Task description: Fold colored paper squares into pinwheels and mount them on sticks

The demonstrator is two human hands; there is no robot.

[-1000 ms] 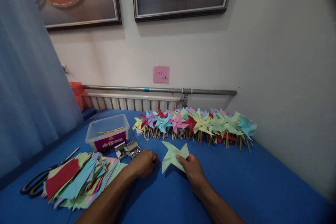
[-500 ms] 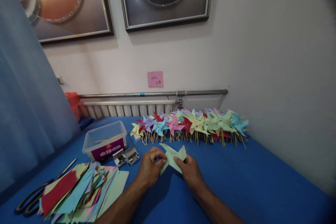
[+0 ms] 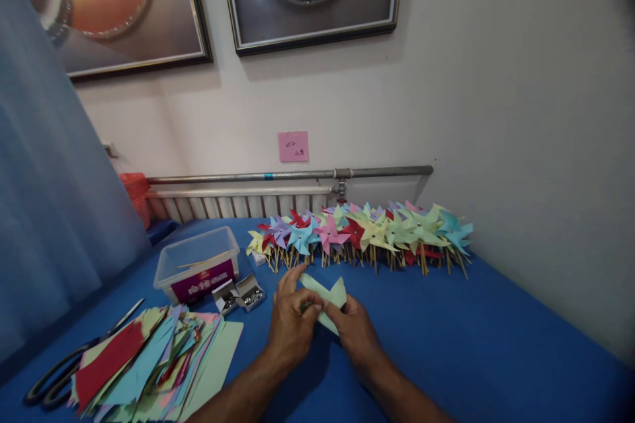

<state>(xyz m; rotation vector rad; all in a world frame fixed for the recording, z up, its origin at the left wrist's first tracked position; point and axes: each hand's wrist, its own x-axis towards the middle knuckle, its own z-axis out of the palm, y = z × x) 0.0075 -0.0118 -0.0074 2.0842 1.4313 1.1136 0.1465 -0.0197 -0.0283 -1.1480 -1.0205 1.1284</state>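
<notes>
Head view, hands [image 3: 292, 322] pinching green pinwheel [image 3: 327, 292], two tips [image 3: 340, 287] pointing forward, long axis unclear

Pale green pinwheel [image 3: 325, 291] between both hands [image 3: 292, 320]

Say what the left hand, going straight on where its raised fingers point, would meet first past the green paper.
Probably the row of pinwheels, around the light-blue one; depth ahead of the left hand is unclear.

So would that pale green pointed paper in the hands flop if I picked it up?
The pale green pointed paper probably bends easily, since it looks thin. It may not flop much, though: its points stick out past the fingers without drooping. Being paper, it's likely very light.
</notes>
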